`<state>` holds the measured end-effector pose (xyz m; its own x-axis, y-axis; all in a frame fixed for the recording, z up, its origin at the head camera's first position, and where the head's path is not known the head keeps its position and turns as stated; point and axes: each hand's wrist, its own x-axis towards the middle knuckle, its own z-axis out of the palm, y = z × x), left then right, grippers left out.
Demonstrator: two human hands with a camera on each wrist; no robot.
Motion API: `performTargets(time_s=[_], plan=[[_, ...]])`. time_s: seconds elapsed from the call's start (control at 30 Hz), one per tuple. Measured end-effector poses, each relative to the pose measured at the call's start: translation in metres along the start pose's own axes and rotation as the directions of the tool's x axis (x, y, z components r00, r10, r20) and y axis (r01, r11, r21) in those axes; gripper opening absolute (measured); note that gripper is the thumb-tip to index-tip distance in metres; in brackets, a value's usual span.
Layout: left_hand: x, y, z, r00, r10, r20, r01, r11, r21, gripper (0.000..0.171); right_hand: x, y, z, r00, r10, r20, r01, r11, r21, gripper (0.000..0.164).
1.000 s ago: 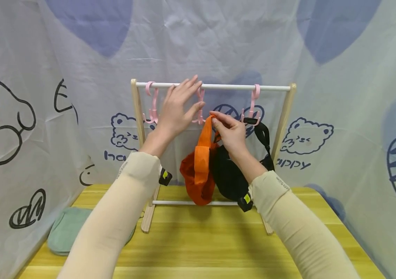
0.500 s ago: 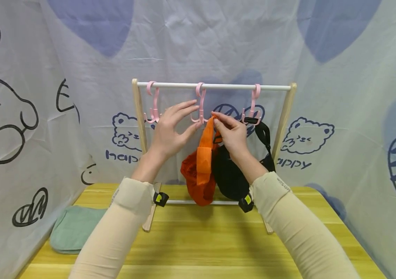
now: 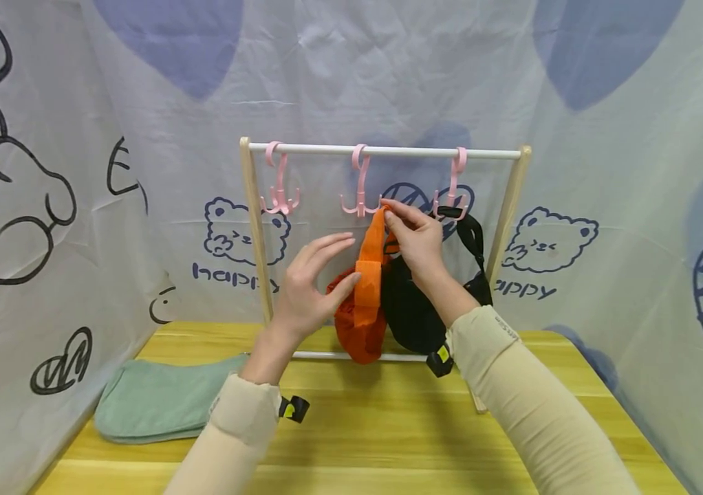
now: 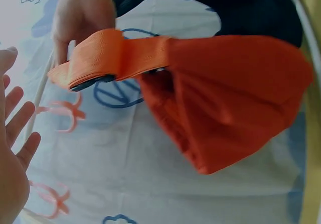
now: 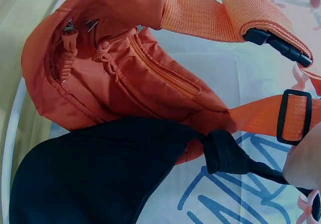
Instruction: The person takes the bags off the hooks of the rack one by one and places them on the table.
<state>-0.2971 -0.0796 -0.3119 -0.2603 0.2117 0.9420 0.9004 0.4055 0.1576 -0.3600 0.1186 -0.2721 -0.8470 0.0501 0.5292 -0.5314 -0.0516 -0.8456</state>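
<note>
My right hand [image 3: 419,242] pinches the top of the orange strap [image 3: 374,237] of an orange waist bag [image 3: 360,337]. The pinched part is beside the right prong of the middle pink hook [image 3: 361,185]; whether it loops over that prong I cannot tell. Below the hand the bag [image 4: 241,93] hangs down. To the left, my left hand [image 3: 308,289] has its fingers extended and apart, the thumb near the strap's folded part in the head view. In the left wrist view that hand [image 4: 15,148] holds nothing. A black bag [image 3: 410,309] hangs by its strap from the right pink hook [image 3: 452,182].
The rack has a white top bar [image 3: 413,151] and wooden side posts [image 3: 508,213]. A left pink hook [image 3: 280,189] carries nothing. A green pouch [image 3: 159,399] lies at the left of the wooden table [image 3: 388,440]. Printed cloth [image 3: 302,82] surrounds the table.
My left hand has come down from the top bar by the middle hook to beside the orange bag's strap. The right hand has stayed nearly still, pinching the strap.
</note>
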Motion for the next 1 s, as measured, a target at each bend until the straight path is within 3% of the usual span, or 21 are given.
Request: performTargets(time_s=[0.43, 0.77, 1.0], plan=[[-0.063, 0.012, 0.027, 0.99, -0.138, 0.013, 0.138, 0.99, -0.023, 0.05, -0.002, 0.002, -0.003, 1.0, -0.002, -0.017, 0.002, 1.0, 0.006, 0.03], [-0.103, 0.015, 0.056, 0.974, -0.206, -0.091, 0.21, 0.977, 0.037, 0.041, -0.003, 0.002, -0.004, 0.999, 0.025, -0.02, -0.025, 1.0, -0.005, 0.03], [-0.116, 0.019, 0.075, 0.942, -0.261, -0.21, 0.29, 0.949, 0.122, 0.042, -0.002, 0.004, 0.002, 1.0, 0.014, -0.015, -0.014, 1.0, 0.006, 0.029]])
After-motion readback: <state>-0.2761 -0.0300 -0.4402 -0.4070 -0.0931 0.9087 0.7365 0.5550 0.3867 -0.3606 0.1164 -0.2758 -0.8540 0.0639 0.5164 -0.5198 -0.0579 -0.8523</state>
